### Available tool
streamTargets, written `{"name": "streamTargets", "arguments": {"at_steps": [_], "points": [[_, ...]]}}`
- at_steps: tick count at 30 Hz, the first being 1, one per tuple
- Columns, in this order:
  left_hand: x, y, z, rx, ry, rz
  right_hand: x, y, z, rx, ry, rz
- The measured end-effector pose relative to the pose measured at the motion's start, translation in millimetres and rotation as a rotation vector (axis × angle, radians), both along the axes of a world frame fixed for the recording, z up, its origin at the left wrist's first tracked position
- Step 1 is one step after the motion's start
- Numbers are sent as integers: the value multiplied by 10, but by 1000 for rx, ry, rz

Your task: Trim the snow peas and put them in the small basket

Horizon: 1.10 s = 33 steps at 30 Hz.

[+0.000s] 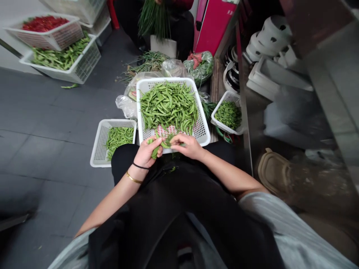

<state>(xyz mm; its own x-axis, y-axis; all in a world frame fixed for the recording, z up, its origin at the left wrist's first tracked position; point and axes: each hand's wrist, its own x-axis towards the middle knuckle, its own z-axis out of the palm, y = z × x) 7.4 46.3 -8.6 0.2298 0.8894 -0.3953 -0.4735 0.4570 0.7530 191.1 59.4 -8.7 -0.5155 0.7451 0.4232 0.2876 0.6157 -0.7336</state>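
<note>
Green pod [165,145], one, between both hands' fingertips; long axis slanting crosswise, one end toward right fingers; left hand [149,150], curled round further pods [155,152]; right hand [188,145], fingertips drawn together, hold unclear.

Upper left: a white basket [39,38] of red chillies [45,23] is resting on a larger white basket [87,67] of green vegetables [61,56], near a stack of pale bins [86,11]. A stray green piece [70,86] is lying on the grey tiled floor [53,116]. Top centre — a co-worker [183,31] in dark trousers is holding a bunch of long green stalks [153,18]; loose stalks [150,62] are lying below. A tied plastic bag of greens [202,73] is sitting near a bright pink panel [215,24]. Right side — white rounded vessels [270,37] are standing stacked behind white trays [263,82]; a brown tub [273,171] is sitting lower down, partly blurred.
</note>
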Motion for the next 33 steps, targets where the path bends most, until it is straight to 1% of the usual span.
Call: {"name": "streamTargets", "arguments": {"at_steps": [3, 5, 6, 7, 8, 11, 12, 13, 14, 15, 17, 19, 20, 23, 25, 27, 28, 29, 31, 32, 33], "points": [[15, -40, 37, 63, 82, 43, 43, -51, 52, 27, -44, -10], [38, -58, 62, 75, 106, 75, 45, -82, 100, 57, -83, -18], [46, -68, 75, 75, 112, 70, 42, -97, 127, 51, -91, -16], [49, -81, 86, 73, 115, 41, 40, -112, 157, 20, -93, 3], [47, -97, 97, 72, 116, -15, 41, -125, 187, -39, -89, 44], [17, -159, 121, 72, 107, -261, 83, -150, 276, -328, -36, 208], [6, -178, 126, 68, 97, -317, 109, -153, 302, -409, -8, 215], [-2, -195, 129, 60, 85, -339, 137, -156, 324, -446, 15, 182], [-6, -206, 131, 47, 73, -323, 163, -161, 341, -424, 26, 119], [-4, -213, 132, 31, 61, -278, 184, -170, 351, -348, 19, 47], [15, -213, 136, 5, 49, -150, 195, -204, 349, -115, -59, -58], [48, -206, 141, 1, 57, -43, 162, -257, 318, 95, -179, -85], [67, -204, 143, 7, 65, -6, 133, -285, 296, 169, -232, -89], [116, -213, 141, 30, 89, 62, 29, -348, 233, 305, -334, -138], [131, -230, 133, 39, 97, 58, -31, -368, 212, 324, -351, -169], [126, -247, 126, 35, 93, -14, -61, -367, 216, 252, -295, -136], [115, -253, 124, 36, 86, -65, -54, -355, 227, 173, -240, -90], [97, -256, 123, 40, 74, -124, -30, -331, 241, 61, -172, -37], [47, -253, 124, 47, 45, -245, 84, -242, 272, -225, -19, 31], [17, -247, 125, 47, 31, -294, 170, -179, 284, -357, 59, 17], [-13, -239, 125, 40, 20, -336, 269, -109, 295, -456, 134, -35]]}}
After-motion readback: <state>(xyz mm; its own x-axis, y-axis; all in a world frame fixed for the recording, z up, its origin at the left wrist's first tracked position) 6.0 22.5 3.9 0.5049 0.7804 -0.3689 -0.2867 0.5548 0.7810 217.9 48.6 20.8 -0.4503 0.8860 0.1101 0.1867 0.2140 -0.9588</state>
